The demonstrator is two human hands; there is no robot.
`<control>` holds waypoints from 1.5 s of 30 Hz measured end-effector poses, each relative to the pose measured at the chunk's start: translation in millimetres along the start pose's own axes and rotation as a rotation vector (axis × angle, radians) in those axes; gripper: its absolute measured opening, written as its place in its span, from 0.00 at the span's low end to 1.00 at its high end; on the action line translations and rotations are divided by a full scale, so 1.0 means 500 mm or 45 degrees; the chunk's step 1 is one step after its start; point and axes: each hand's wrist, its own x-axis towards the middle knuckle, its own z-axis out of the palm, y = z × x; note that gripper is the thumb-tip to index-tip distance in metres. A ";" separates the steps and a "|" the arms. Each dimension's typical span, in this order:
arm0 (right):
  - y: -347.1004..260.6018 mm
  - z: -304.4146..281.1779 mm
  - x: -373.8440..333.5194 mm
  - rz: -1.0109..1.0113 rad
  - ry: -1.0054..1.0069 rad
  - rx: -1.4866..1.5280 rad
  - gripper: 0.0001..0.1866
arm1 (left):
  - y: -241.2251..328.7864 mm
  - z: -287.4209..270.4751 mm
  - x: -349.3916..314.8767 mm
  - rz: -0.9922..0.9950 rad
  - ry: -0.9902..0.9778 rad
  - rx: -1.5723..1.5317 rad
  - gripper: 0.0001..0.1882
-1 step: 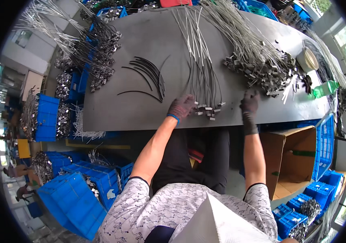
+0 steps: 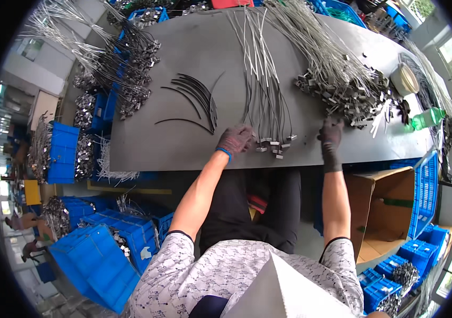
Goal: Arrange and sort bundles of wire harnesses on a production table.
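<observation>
Both my hands wear dark knit gloves. My left hand (image 2: 236, 139) is over the table's near edge, left of a small bundle of cables (image 2: 269, 100) with metal-looking end pieces. Its fingers curl together beside the bundle's near ends; what they hold, if anything, is hidden. My right hand (image 2: 331, 132) hovers near the near edge of a large cable pile (image 2: 350, 93), whose dark and silvery end pieces face me. Its fingers are dark and blurred, so their grip is unclear. Several short black curved strips (image 2: 197, 93) lie to the left.
The grey table (image 2: 146, 151) spans the front. A cream tub (image 2: 404, 79) and a green bottle (image 2: 428, 117) stand at the right. Below is an open cardboard box (image 2: 387, 212). Blue crates (image 2: 96, 267) and hanging cable bundles (image 2: 130, 69) line the left side.
My right hand has shifted slightly right, toward the large cable pile. My left hand stays almost in place beside the small bundle.
</observation>
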 end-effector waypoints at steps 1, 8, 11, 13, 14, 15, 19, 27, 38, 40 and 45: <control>0.043 0.022 0.059 -0.020 0.013 -0.095 0.32 | -0.006 -0.021 0.008 -0.175 -0.104 -0.119 0.16; 0.211 0.148 0.255 0.009 -0.240 -0.356 0.33 | -0.055 -0.107 0.107 -0.044 0.770 0.984 0.18; 0.185 0.112 0.211 0.313 -0.291 -0.259 0.25 | -0.087 -0.141 0.135 -0.207 0.828 1.137 0.16; 0.152 0.065 0.159 -0.037 -0.369 -0.443 0.22 | -0.107 -0.161 0.149 -0.270 0.785 1.156 0.15; 0.135 0.037 0.129 -0.386 -0.470 -0.626 0.18 | -0.115 -0.171 0.154 -0.280 0.687 1.154 0.15; 0.119 0.008 0.095 -0.421 -0.440 -0.616 0.18 | -0.122 -0.175 0.158 -0.308 0.589 1.154 0.14; 0.076 -0.096 -0.044 -0.080 -0.611 0.446 0.10 | -0.132 -0.175 0.164 -0.173 0.554 1.264 0.11; 0.050 -0.208 -0.189 -0.764 -0.548 -0.406 0.09 | -0.116 -0.160 0.158 -0.045 0.428 1.427 0.11; 0.520 -0.489 -0.925 0.590 -1.487 -0.992 0.16 | -0.181 -0.194 0.173 0.037 0.410 1.152 0.09; 0.568 -0.596 -1.087 0.745 -1.200 -0.656 0.09 | -0.183 -0.199 0.163 -0.122 0.357 0.531 0.06; 0.545 -0.656 -1.268 0.808 -1.025 -0.746 0.11 | -0.177 -0.137 0.111 -0.127 0.214 -0.693 0.03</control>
